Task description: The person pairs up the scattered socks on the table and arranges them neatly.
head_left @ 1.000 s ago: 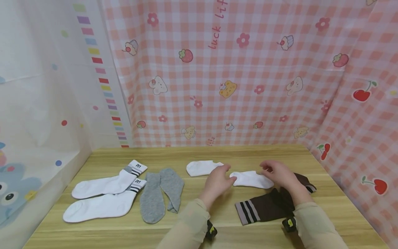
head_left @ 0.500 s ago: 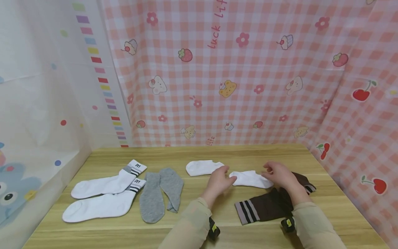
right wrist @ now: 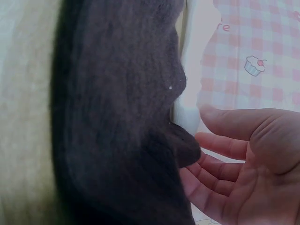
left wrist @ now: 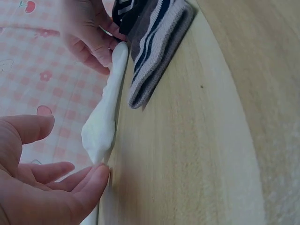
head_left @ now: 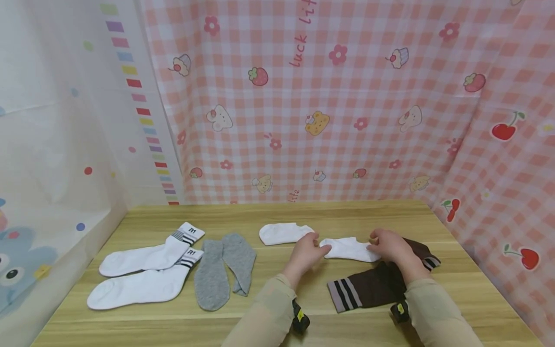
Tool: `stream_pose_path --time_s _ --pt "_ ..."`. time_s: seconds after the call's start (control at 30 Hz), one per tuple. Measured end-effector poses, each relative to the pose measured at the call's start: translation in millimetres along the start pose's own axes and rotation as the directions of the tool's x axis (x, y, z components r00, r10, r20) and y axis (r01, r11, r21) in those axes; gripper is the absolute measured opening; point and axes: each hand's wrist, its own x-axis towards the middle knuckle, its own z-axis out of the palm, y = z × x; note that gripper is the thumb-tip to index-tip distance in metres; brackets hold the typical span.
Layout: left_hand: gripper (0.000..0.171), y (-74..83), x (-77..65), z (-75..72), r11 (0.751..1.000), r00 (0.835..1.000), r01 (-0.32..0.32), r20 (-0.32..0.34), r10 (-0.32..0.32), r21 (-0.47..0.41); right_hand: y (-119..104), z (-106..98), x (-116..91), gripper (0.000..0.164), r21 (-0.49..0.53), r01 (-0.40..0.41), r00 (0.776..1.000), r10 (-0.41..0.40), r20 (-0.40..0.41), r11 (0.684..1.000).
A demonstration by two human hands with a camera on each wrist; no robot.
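Observation:
A short white ankle sock [head_left: 349, 249] lies flat on the wooden table between both hands. My left hand [head_left: 303, 255] is at its left end, with one fingertip at the sock's edge and the other fingers apart in the left wrist view. At the sock's right end is my right hand [head_left: 393, 249], thumb and fingers loosely bent around the tip without a visible grip. A second white ankle sock [head_left: 284, 233] lies just behind my left hand. Dark brown striped socks [head_left: 368, 288] lie beneath the right wrist, partly hidden by it.
Two grey socks [head_left: 211, 277] rest left of the hands. Farther left are two white crew socks [head_left: 138, 289] with black stripes, overlapping at the cuffs. A pink checked cloth [head_left: 277, 120] hangs along the table's back edge [head_left: 277, 204].
My right hand has shifted slightly right and down, nearer the sock's right end. The left hand has barely moved, and the socks lie nearly as before.

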Motion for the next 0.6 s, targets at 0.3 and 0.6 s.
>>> stream_pose_path --time_s 0.3,0.6 --pt "0.058 -10.9 4.4 3.6 0.988 0.999 0.031 -0.01 -0.033 -0.151 2 3 4 0.03 -0.014 -0.016 1.0 0.017 0.02 1.0" --pt "0.052 -3.3 -0.2 3.2 0.94 0.989 0.143 0.011 -0.147 -0.31 1 6 2 0.015 -0.009 -0.014 1.0 0.014 -0.008 1.0"
